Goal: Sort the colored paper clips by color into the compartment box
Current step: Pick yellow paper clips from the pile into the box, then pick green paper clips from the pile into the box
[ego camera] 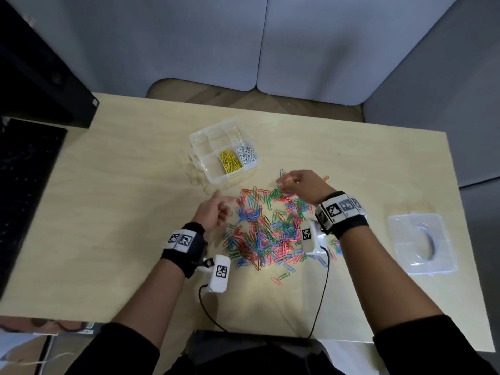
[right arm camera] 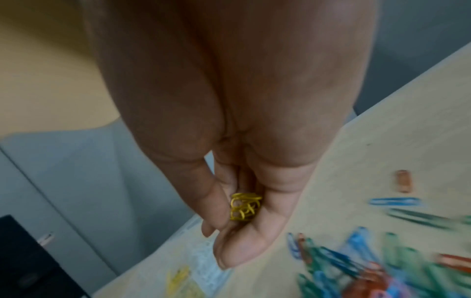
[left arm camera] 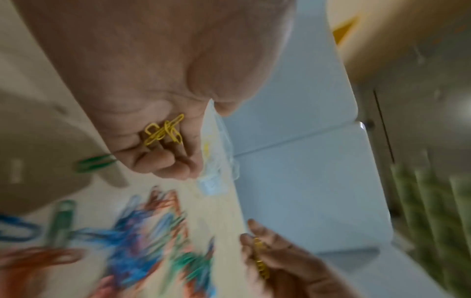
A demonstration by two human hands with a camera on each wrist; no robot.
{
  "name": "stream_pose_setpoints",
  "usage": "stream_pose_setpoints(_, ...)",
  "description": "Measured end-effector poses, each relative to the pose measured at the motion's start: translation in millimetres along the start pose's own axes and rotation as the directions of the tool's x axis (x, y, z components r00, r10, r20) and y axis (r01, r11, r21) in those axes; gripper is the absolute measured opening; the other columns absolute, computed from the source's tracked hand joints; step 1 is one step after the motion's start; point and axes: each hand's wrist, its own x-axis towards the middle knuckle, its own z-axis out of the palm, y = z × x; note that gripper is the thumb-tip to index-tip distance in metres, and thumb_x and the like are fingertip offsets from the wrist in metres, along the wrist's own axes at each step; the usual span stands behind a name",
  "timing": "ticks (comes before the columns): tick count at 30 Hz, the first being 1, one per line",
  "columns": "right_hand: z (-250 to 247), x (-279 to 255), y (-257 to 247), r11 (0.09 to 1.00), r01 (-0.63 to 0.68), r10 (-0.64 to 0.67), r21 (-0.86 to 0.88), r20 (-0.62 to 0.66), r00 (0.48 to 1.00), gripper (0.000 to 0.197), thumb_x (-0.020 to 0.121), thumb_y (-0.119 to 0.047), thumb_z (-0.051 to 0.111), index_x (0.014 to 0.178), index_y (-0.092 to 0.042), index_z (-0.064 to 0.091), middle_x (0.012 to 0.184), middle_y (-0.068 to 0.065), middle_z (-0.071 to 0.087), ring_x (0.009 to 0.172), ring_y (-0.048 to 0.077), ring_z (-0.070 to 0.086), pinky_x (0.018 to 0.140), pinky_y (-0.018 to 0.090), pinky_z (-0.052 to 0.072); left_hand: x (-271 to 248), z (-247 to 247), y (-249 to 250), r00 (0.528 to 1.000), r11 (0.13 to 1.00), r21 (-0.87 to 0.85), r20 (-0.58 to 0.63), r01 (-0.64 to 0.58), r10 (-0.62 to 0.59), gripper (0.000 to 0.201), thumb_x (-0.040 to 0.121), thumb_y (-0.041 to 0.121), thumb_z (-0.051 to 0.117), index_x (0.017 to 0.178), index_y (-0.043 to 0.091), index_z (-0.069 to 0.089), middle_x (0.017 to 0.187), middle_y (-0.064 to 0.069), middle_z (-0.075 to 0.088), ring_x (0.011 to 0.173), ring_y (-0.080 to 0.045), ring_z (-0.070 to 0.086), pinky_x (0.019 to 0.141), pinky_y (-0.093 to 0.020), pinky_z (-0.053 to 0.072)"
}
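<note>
On the pale wooden table (ego camera: 113,212) before me, a heap of red, blue, green and pink paper clips (ego camera: 266,231) lies spread between my two wrists. My left hand (ego camera: 212,212) sits at the heap's nine o'clock edge, fingers curled round a few yellow clips (left arm camera: 164,131) cupped in the palm, as the left wrist view shows. My right hand (ego camera: 303,185) is at the heap's one o'clock edge, thumb and fingers pinching a small stack of yellow clips (right arm camera: 245,206) of its own; the right wrist view shows them pressed between the thumb and the fingers.

At eleven o'clock from the heap, near but apart from it, stands the clear compartment box (ego camera: 201,136). Its near middle compartment holds sorted yellow clips (ego camera: 230,161), and the compartment just to the right holds white clips (ego camera: 246,154). The other cells look bare from here, though glare makes that hard to tell.

At three o'clock, well apart from the heap, a clear plastic lid (ego camera: 420,242) lies flat. A black keyboard (ego camera: 24,190) lies at the table's nine o'clock edge.
</note>
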Motion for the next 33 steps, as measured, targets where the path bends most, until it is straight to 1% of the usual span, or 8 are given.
stream_pose_setpoints(3,6,14,-27,0.991,0.020,-0.022,0.132,0.016,1.000,0.030,0.093,0.008,0.048,0.114,-0.001,0.067,0.108,0.019,0.070,0.096,0.029,0.069,0.093,0.036,0.056,-3,-9,25,0.994,0.944,-0.325,0.105,0.053,-0.020,0.066,0.100,0.057,0.030,0.129,0.004,0.057,0.085,-0.011,0.058,0.074,-0.019,0.048,0.064,-0.031,0.035)
stream_pose_setpoints(6,13,33,-54,0.993,0.070,-0.072,0.091,0.023,0.997,0.034,0.090,0.013,0.045,0.112,-0.002,0.066,0.106,0.022,0.071,0.086,0.024,0.068,0.088,0.032,0.057,-4,-15,50,0.996,0.872,-0.487,0.092,0.040,0.006,0.049,0.104,0.034,0.030,0.138,0.004,0.047,0.101,-0.018,0.058,0.081,-0.022,0.052,0.070,-0.031,0.038)
stream_pose_setpoints(10,26,60,-82,0.996,0.089,-0.088,0.031,-0.017,0.996,0.036,0.088,0.013,0.047,0.109,-0.005,0.069,0.096,0.013,0.069,0.076,0.017,0.063,0.070,0.016,0.055,5,-19,73,0.998,0.885,-0.465,0.059,0.041,-0.015,0.052,0.092,-0.003,0.037,0.144,0.002,0.039,0.099,-0.016,0.056,0.079,-0.020,0.049,0.070,-0.028,0.042)
stream_pose_setpoints(13,37,78,-96,0.977,0.151,-0.156,-0.151,-0.020,0.988,0.030,0.088,0.001,0.060,0.112,-0.014,0.071,0.107,0.006,0.070,0.096,0.018,0.065,0.084,0.023,0.052,13,-17,87,0.998,0.905,-0.421,0.041,0.059,-0.046,0.060,0.086,-0.012,0.033,0.143,0.003,0.039,0.099,-0.015,0.052,0.078,-0.017,0.047,0.064,-0.024,0.046)
stream_pose_setpoints(19,57,91,-105,0.911,0.238,-0.237,-0.337,0.048,0.970,0.046,0.088,0.005,0.052,0.127,-0.014,0.064,0.128,0.007,0.065,0.117,0.020,0.061,0.099,0.028,0.049,36,-9,106,0.996,0.852,-0.518,-0.003,0.071,-0.085,0.031,0.098,0.017,0.056,0.125,0.003,0.053,0.096,-0.015,0.054,0.083,-0.021,0.050,0.093,-0.031,0.050)
stream_pose_setpoints(23,38,80,-77,0.954,0.235,-0.245,-0.187,-0.033,0.969,0.039,0.087,0.010,0.054,0.117,-0.010,0.069,0.116,0.008,0.070,0.102,0.020,0.067,0.092,0.035,0.056,45,6,115,0.997,0.921,-0.389,-0.048,0.036,-0.060,0.042,0.099,0.032,0.055,0.132,0.007,0.050,0.107,-0.012,0.053,0.088,-0.019,0.052,0.102,-0.031,0.047)
stream_pose_setpoints(28,0,58,-19,0.994,0.098,-0.102,-0.038,-0.123,0.987,0.039,0.083,0.013,0.051,0.099,-0.017,0.071,0.092,0.005,0.072,0.085,0.022,0.072,0.081,0.036,0.060,42,29,126,0.998,0.991,-0.133,-0.061,0.026,-0.034,0.054,0.102,0.044,0.041,0.148,0.015,0.035,0.149,-0.012,0.040,0.140,-0.027,0.036,0.116,-0.035,0.029)
stream_pose_setpoints(33,-30,34,28,0.998,-0.007,-0.007,-0.066,-0.213,0.977,0.035,0.081,0.011,0.051,0.093,-0.013,0.072,0.086,0.008,0.073,0.079,0.023,0.071,0.086,0.039,0.058,39,46,128,0.999,1.000,0.021,-0.039,-0.006,0.006,0.054,0.104,0.046,0.029,0.153,0.026,0.023,0.160,-0.002,0.023,0.146,-0.023,0.023,0.112,-0.039,0.022)
